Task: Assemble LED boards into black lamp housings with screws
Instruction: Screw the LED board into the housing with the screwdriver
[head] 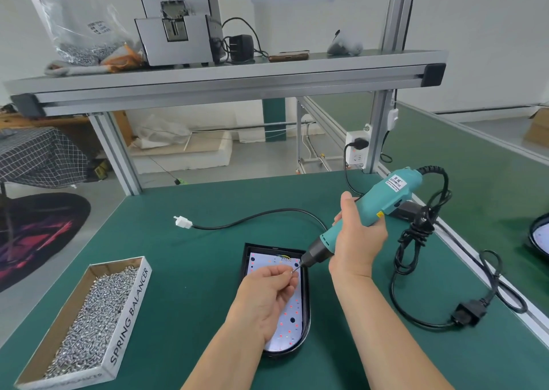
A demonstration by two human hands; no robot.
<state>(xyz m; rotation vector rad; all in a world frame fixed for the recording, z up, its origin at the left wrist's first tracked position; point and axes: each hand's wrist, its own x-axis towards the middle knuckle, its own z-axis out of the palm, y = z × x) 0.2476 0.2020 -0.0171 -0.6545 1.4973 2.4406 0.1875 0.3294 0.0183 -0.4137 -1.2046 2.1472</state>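
Note:
A black lamp housing (307,306) lies on the green mat with a white LED board (292,315) set inside it. My left hand (267,297) hovers over the board and pinches a small screw (294,271) at its fingertips. My right hand (356,241) grips a teal electric screwdriver (374,205), tilted down to the left. Its bit tip meets the screw just above the board's upper right part. A black lead with a white connector (182,222) runs out from the housing's top.
A cardboard box (133,309) marked SPRING BALANCER, full of several loose screws, sits at the front left. The screwdriver's coiled black cable (416,241) and plug lie at the right. Another lamp (540,235) shows at the right edge. An aluminium shelf (225,81) spans overhead.

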